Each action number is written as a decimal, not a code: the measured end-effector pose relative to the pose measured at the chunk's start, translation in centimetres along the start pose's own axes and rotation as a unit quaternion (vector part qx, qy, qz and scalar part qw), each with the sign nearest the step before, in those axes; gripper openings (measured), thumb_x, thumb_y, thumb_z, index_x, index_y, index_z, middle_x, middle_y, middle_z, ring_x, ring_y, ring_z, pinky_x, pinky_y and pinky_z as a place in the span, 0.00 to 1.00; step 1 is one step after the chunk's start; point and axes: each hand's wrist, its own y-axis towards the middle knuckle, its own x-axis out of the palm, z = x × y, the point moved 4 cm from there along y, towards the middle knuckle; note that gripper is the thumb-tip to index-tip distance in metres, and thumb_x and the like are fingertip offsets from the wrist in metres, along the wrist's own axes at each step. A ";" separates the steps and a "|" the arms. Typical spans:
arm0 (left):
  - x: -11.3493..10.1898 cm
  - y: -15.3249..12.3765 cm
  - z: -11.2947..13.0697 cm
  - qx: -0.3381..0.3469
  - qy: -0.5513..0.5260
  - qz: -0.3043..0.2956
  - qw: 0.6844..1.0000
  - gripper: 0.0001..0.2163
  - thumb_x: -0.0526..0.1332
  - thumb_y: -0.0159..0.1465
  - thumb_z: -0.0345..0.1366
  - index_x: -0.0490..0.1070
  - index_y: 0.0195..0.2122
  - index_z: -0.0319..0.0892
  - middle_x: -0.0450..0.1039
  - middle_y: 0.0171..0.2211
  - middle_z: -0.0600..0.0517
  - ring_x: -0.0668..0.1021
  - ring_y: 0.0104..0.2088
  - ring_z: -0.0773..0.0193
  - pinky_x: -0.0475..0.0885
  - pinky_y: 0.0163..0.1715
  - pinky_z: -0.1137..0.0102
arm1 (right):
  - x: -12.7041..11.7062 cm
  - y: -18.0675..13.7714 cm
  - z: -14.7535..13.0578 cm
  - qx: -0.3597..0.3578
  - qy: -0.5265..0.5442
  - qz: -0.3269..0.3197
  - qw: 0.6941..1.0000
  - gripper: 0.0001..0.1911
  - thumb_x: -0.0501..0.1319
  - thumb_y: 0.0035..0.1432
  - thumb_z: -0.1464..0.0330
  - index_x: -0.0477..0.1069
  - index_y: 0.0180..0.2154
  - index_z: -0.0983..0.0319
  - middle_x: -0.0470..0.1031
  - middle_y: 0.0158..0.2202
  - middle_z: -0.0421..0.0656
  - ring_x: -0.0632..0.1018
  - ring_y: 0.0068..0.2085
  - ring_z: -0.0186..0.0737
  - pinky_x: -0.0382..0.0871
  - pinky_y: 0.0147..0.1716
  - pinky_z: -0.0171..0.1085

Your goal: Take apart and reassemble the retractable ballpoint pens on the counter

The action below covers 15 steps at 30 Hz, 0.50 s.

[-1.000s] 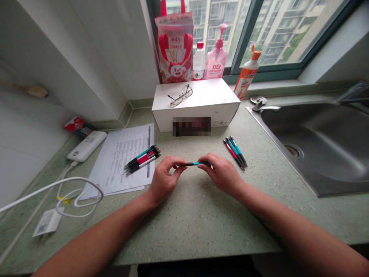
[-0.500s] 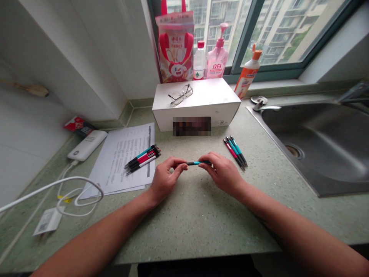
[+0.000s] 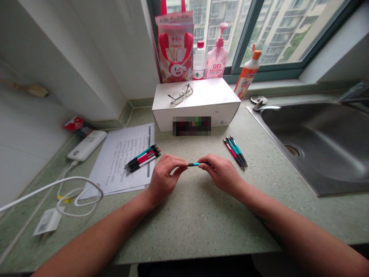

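A teal and black pen point(image 3: 193, 164) lies level between my two hands, above the middle of the counter. My left hand point(image 3: 167, 174) pinches its black grip end between thumb and fingers. At the other end, my right hand point(image 3: 220, 172) pinches the teal barrel; its fingers hide that end of the pen. Left of my left hand, a bundle of pens point(image 3: 143, 159) in teal, red, white and black rests on printed sheets point(image 3: 115, 161). To the right of my right hand, one red pen point(image 3: 233, 154) and two teal pens point(image 3: 238, 151) lie side by side.
Behind my hands stands a white box point(image 3: 201, 96) with eyeglasses point(image 3: 181, 95) on top. A steel sink point(image 3: 317, 154) is at the right. At the left lie a white power bank point(image 3: 88, 145) and a looped white cable point(image 3: 83, 179). An orange-capped bottle point(image 3: 248, 75) stands by the window.
The fingers of my left hand have closed further around the pen's grip end, so less of the pen shows. My right hand keeps its hold; the other pens have not moved.
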 end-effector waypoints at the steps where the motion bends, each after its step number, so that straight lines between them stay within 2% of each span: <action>1: 0.0 0.0 -0.1 -0.004 0.003 0.001 1.000 0.03 0.66 0.66 0.35 0.78 0.39 0.43 0.80 0.34 0.50 0.79 0.36 0.61 0.75 0.39 0.65 | 0.0 0.0 0.0 0.000 0.002 0.002 1.000 0.12 0.55 0.71 0.61 0.74 0.40 0.59 0.79 0.36 0.44 0.78 0.36 0.41 0.68 0.36 0.38; 5: 0.4 -0.3 -1.1 -0.095 -0.002 -0.028 0.995 0.07 0.64 0.67 0.39 0.78 0.42 0.42 0.80 0.34 0.50 0.79 0.32 0.63 0.74 0.34 0.68 | -0.4 0.1 -0.1 -0.006 -0.001 0.034 0.999 0.09 0.58 0.69 0.62 0.74 0.41 0.59 0.78 0.37 0.45 0.78 0.40 0.43 0.69 0.38 0.39; 7: 0.4 -0.3 -1.2 -0.098 -0.001 -0.038 0.995 0.06 0.64 0.68 0.38 0.78 0.41 0.42 0.81 0.34 0.51 0.79 0.32 0.62 0.74 0.34 0.68 | -0.5 0.2 -0.1 -0.009 -0.001 0.039 0.999 0.08 0.59 0.69 0.63 0.74 0.41 0.58 0.78 0.38 0.45 0.78 0.40 0.43 0.69 0.39 0.40; 11: -0.1 0.0 -0.3 -0.003 0.029 -0.012 0.999 0.03 0.66 0.66 0.35 0.78 0.40 0.43 0.80 0.33 0.51 0.79 0.33 0.62 0.73 0.36 0.67 | -0.2 0.1 0.1 0.005 0.014 0.009 1.000 0.08 0.59 0.69 0.63 0.74 0.41 0.59 0.79 0.37 0.44 0.78 0.38 0.42 0.69 0.37 0.39; 15: -0.5 0.5 0.5 0.094 0.056 -0.011 0.994 0.05 0.66 0.66 0.30 0.77 0.42 0.42 0.81 0.33 0.51 0.77 0.32 0.63 0.72 0.35 0.67 | 0.1 0.1 0.4 0.032 0.054 -0.022 0.998 0.08 0.59 0.68 0.64 0.75 0.41 0.59 0.80 0.37 0.43 0.78 0.37 0.40 0.68 0.36 0.38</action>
